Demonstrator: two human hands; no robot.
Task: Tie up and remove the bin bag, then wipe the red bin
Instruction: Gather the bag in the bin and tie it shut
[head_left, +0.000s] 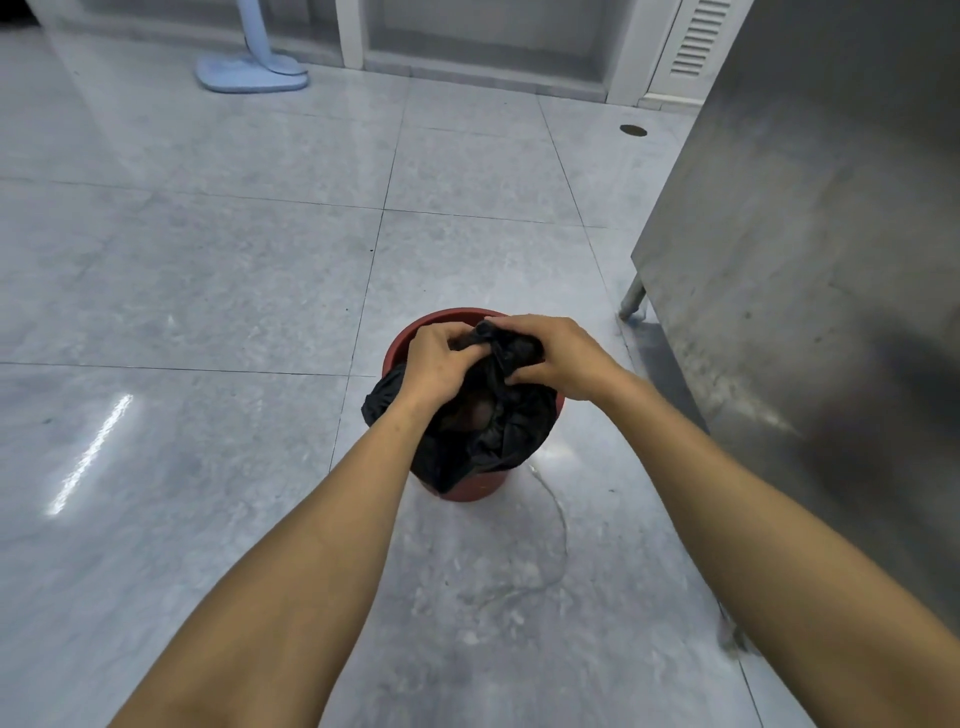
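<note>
Now both hands (498, 358) pinch bag (483, 431)

Both hands (498, 358) grip bag (483, 426) (in red bin (470, 488)).

I see two bare forearms entering from the lower edge of the head view, no sleeves visible up to the frame border. Left hand (435, 364) and right hand (558, 358): no gloves, rings, watch or wristbands that I can make out. Nails short where visible. No markings noted on either arm.
</note>
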